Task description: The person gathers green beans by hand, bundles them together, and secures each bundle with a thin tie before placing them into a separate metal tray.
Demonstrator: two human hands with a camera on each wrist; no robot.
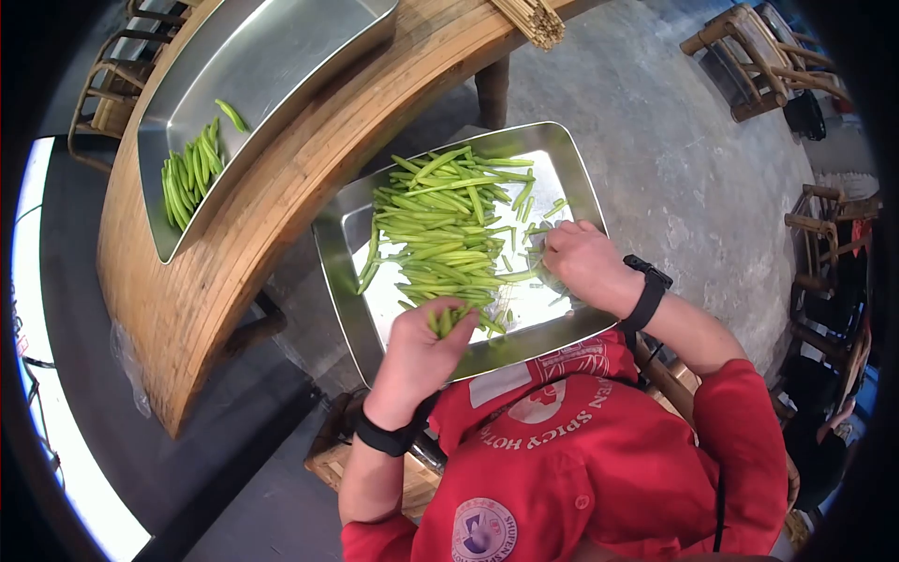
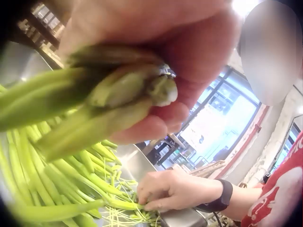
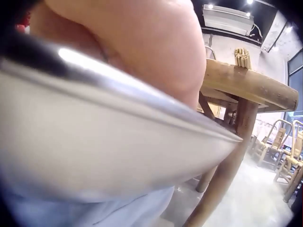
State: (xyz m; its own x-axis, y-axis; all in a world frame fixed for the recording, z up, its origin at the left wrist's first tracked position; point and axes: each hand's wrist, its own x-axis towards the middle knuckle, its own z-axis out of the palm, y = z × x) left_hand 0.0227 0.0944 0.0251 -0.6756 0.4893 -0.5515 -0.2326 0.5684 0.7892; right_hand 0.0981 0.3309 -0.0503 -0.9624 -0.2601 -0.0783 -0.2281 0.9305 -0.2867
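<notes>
Low in the metal tray (image 1: pixel 585 183), my left hand (image 1: pixel 426 342) grips several slender green chili peppers (image 2: pixel 94 118), their blunt, pale ends showing between thumb and fingers in the left wrist view. Toward the tray's right side, my right hand (image 1: pixel 585 267) has its fingers curled, and its fingertips pinch the end of one green chili pepper (image 2: pixel 125 205). Between the hands lies a thick pile of green chili peppers (image 1: pixel 440 220). Thin green stems (image 2: pixel 120 217) are scattered by the right hand. In the right wrist view the tray's rim (image 3: pixel 142 104) covers the right fingers.
A second, deeper metal tray (image 1: pixel 281 56) stands on the curved wooden table (image 1: pixel 281 178) at the left, with a small heap of green chili peppers (image 1: pixel 192 173) in one corner. A bundle of sticks (image 1: pixel 534 23) lies at the table's far end. Wooden chairs (image 1: pixel 744 56) stand to the right.
</notes>
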